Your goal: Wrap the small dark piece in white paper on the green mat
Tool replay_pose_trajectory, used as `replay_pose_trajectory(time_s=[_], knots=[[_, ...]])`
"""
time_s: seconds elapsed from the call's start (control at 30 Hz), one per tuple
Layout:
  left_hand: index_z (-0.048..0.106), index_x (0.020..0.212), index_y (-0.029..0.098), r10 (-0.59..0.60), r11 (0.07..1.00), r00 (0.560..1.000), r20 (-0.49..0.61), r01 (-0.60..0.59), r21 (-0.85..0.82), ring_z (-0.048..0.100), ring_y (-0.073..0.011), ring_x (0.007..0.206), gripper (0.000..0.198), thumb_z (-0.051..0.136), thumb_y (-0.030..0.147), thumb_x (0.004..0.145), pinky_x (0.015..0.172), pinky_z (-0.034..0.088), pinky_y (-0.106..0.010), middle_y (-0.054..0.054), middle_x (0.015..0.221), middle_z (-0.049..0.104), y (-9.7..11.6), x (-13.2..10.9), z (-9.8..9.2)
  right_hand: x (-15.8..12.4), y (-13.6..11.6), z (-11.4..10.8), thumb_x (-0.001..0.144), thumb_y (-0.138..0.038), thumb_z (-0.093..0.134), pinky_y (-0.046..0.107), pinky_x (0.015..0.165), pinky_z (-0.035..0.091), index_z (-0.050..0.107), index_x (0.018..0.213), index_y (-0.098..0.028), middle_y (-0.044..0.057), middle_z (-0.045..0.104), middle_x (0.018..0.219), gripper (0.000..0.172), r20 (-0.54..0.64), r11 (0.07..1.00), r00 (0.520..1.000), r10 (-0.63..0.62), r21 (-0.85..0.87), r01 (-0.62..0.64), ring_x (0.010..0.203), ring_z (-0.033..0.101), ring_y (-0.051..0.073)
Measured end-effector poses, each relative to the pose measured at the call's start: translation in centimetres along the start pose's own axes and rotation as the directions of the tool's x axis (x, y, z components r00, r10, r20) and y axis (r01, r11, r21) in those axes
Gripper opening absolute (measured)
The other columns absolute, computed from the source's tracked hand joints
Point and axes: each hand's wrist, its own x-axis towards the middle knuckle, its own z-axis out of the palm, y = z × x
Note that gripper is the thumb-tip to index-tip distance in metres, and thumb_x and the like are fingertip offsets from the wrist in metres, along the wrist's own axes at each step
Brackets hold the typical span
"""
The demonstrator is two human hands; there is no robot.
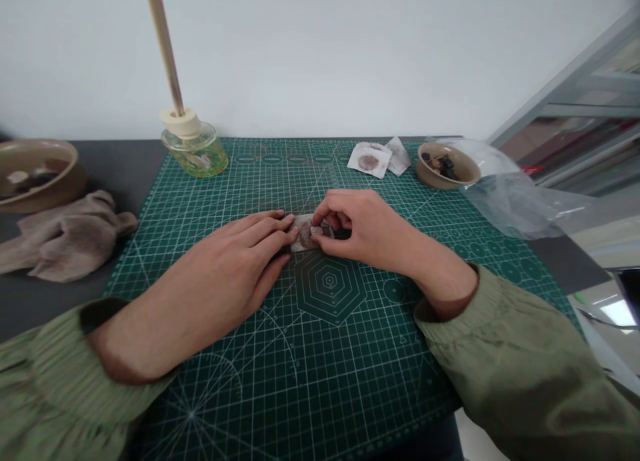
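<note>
A small white tea bag (303, 242) with a brown, stained middle lies on the green cutting mat (330, 354), between my two hands. My left hand (225, 261) rests nearly flat, its fingers stretched out and the fingertips on the bag's left edge. From the other side, my right hand (370, 227) pinches a small greyish bit of the bag between thumb and forefinger. The other fingers of that hand are curled in. The bag's right part is partly hidden behind the right fingers.
Behind lie more stained tea bags (369, 159), beside a tan bowl (467, 178) of dark pieces. Clear plastic (525, 201) spreads at right. A reed diffuser (197, 151) stands back left. Another bowl (75, 174) and a brown cloth (75, 241) sit far left.
</note>
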Motion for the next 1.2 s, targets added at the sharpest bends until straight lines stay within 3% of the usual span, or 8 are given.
replay_pose_trajectory(time_s=[0.2,0.43,0.6,0.8,0.9,1.07,1.2], knots=[[0.074,0.15,0.001,0.027,0.999,1.0,0.009,-0.027,0.034,0.075,-0.0439,0.146,0.047,0.048,0.027,0.121,0.128,0.061,-0.069,-0.028,0.15,0.08,0.04,0.03,-0.16,0.02,-0.16,0.16,0.093,-0.015,0.078,0.03,0.074,0.043,0.079,0.097,-0.016,-0.001,0.068,0.084,0.004,0.004,0.999,1.0,-0.029,0.016,0.029,0.074,0.06,0.015],[0.073,0.151,0.003,0.041,0.997,0.999,0.001,-0.041,0.064,0.075,-0.0428,0.146,0.047,0.046,0.028,0.122,0.127,0.063,-0.067,-0.026,0.15,0.08,0.06,0.02,-0.17,-0.19,0.14,-0.12,0.091,-0.017,0.081,0.03,0.072,0.041,0.078,0.095,-0.017,-0.002,0.067,0.082,0.005,-0.025,1.0,0.999,0.024,-0.015,-0.025,0.072,0.056,0.015],[0.074,0.151,0.008,0.016,0.999,1.0,0.016,-0.016,0.043,0.075,-0.042,0.147,0.046,0.046,0.03,0.122,0.128,0.061,-0.067,-0.024,0.152,0.08,0.01,0.04,-0.2,-0.02,-0.18,0.08,0.092,-0.015,0.08,0.029,0.073,0.042,0.078,0.096,-0.017,-0.002,0.068,0.083,0.005,0.015,0.999,1.0,0.011,0.046,-0.011,0.073,0.059,0.015],[0.072,0.155,0.009,0.003,1.0,1.0,0.024,-0.004,0.027,0.072,-0.0407,0.151,0.047,0.046,0.032,0.123,0.131,0.059,-0.067,-0.023,0.154,0.079,-0.04,-0.05,-0.19,0.01,-0.13,0.04,0.091,-0.015,0.08,0.03,0.073,0.042,0.077,0.094,-0.017,-0.001,0.068,0.083,0.005,-0.012,1.0,1.0,0.001,0.002,-0.001,0.073,0.058,0.015],[0.073,0.154,0.007,0.006,1.0,1.0,0.028,-0.007,0.029,0.073,-0.0434,0.149,0.047,0.047,0.031,0.122,0.128,0.06,-0.071,-0.024,0.154,0.079,-0.09,-0.1,-0.12,-0.11,-0.06,-0.06,0.092,-0.016,0.081,0.03,0.073,0.042,0.078,0.096,-0.018,-0.002,0.069,0.083,0.005,0.02,1.0,1.0,0.002,0.03,-0.002,0.073,0.059,0.015],[0.074,0.151,0.003,0.033,0.999,0.999,0.013,-0.033,0.026,0.074,-0.0444,0.146,0.047,0.048,0.027,0.121,0.127,0.061,-0.07,-0.027,0.15,0.079,0.04,0.06,-0.29,-0.05,-0.06,0.02,0.091,-0.015,0.081,0.03,0.073,0.042,0.078,0.095,-0.017,-0.001,0.068,0.083,0.005,-0.033,1.0,0.999,0.016,-0.013,-0.017,0.073,0.058,0.015],[0.075,0.151,0.006,0.014,1.0,1.0,0.021,-0.014,0.022,0.074,-0.0431,0.147,0.045,0.048,0.029,0.121,0.128,0.06,-0.069,-0.025,0.15,0.08,0.0,0.02,-0.29,-0.06,-0.33,0.16,0.093,-0.014,0.078,0.029,0.073,0.043,0.079,0.098,-0.016,-0.002,0.069,0.084,0.005,0.021,0.999,1.0,-0.007,0.045,0.006,0.073,0.06,0.015]])
